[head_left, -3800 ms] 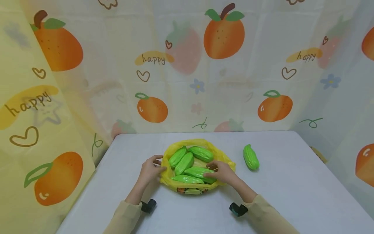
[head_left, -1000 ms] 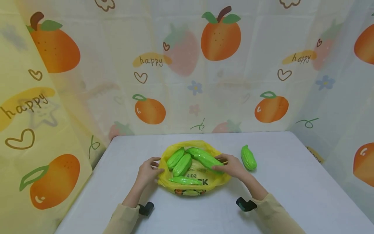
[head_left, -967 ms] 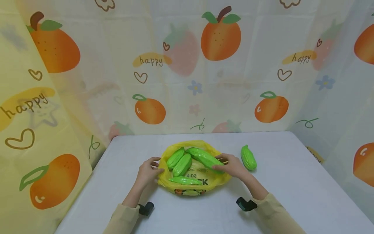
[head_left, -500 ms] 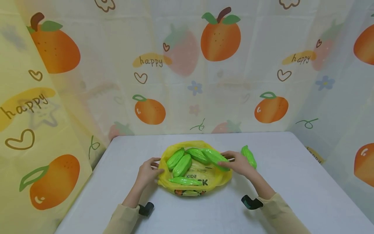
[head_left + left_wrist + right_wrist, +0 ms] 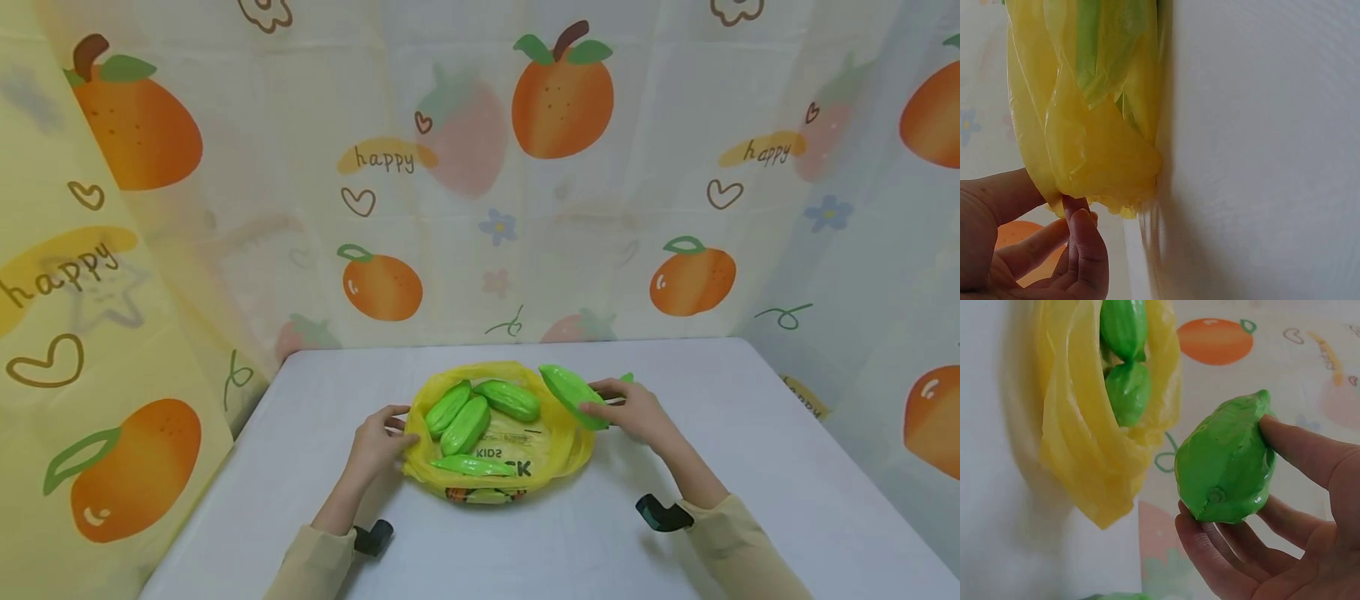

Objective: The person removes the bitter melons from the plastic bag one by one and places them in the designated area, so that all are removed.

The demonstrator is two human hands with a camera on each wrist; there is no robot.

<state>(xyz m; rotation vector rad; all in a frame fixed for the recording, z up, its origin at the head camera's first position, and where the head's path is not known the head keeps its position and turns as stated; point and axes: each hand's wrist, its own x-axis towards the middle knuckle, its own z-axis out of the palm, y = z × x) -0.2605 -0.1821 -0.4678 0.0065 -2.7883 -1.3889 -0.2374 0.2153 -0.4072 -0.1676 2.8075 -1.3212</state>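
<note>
Glossy bright-green elongated gourd [image 5: 567,390], faintly ribbed, raised in the air at the right rim of an open, crumpled, translucent yellow plastic bag [image 5: 558,454]; set slantwise, its far end pointing away and to the left. Gripped by the right hand [image 5: 637,412], just to the right of the bag: thumb on one side, fingers curled along the other, clamped on the gourd's near end; a gap visible between gourd and bag in the right wrist view. At the left rim of the bag, left hand [image 5: 380,442], thumb and fingertips pinched together on the thin film at its edge. Inside the bag, four similar green gourds: a slanting left gourd [image 5: 447,408] beside the left wall, a middle gourd [image 5: 466,425] next to it, a far gourd [image 5: 508,400] toward the far rim, and a near gourd [image 5: 472,465] lying along the near rim. Dark lettering [image 5: 517,468] on the bag's exposed inner surface. Beyond the right hand, to the right of the bag, a loose green gourd [image 5: 627,377], mostly hidden in the head view. Beneath the bag, a smooth white tabletop [image 5: 525,550]; nearer than the bag, beige sleeves [image 5: 738,546] and small black wrist devices [image 5: 664,513]. Behind the bag, a pale fabric-like backdrop [image 5: 465,250] printed with oranges, strawberries, hearts and "happy".
</note>
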